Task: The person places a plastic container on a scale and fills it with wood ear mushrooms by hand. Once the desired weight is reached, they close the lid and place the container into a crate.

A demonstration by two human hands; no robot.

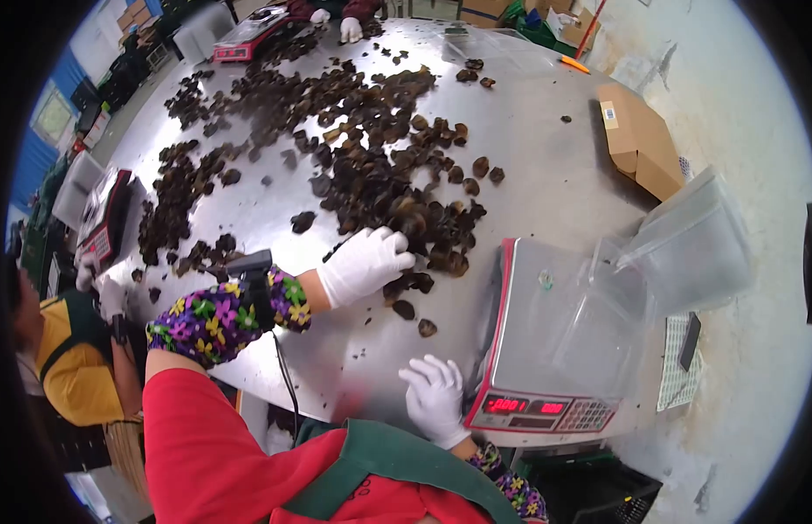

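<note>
My left hand (364, 265), in a white glove, reaches onto the near edge of a pile of dark brown dried mushrooms (371, 183). Its fingers curl together against the pieces; whatever lies inside them is hidden. My right hand (435, 400), also gloved, is held low beside the scale (545, 327), with its fingers apart and nothing in them. Red digits glow on the scale's display (523, 406). A few loose mushrooms (404, 310) lie just below my left hand.
On the right, a clear plastic bin (690, 240) leans by the scale, with a cardboard box (640, 140) behind it. Another scale (104, 214) stands at the left near a co-worker in a yellow top (82, 358). Across the table, a person's gloved hand (351, 31) shows near a third scale (248, 35).
</note>
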